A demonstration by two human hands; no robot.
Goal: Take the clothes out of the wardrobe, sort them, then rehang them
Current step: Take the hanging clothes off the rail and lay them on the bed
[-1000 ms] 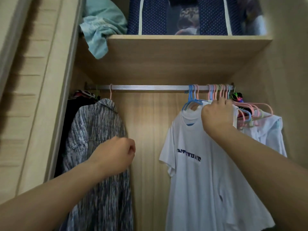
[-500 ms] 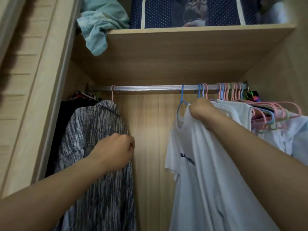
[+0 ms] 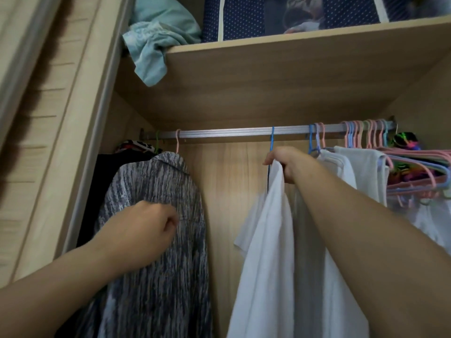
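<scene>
Now | right grip (image 3: 284, 164) pinches white T-shirt (image 3: 266, 252) collar under blue hanger (image 3: 271, 140) | left grip (image 3: 148, 230) clenched, empty

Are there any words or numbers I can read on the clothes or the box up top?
None can be read.
White T-shirt: turned side-on in the right hand, so no print shows.
Blue dotted box on the shelf: only a blurred picture in its window.
Grey shirt: pattern only.

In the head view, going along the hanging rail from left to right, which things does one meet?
Black garment → grey striped shirt on a pink hanger → white T-shirt on a blue hanger, held by the right hand → other white clothes → bunch of pink and blue hangers.
</scene>
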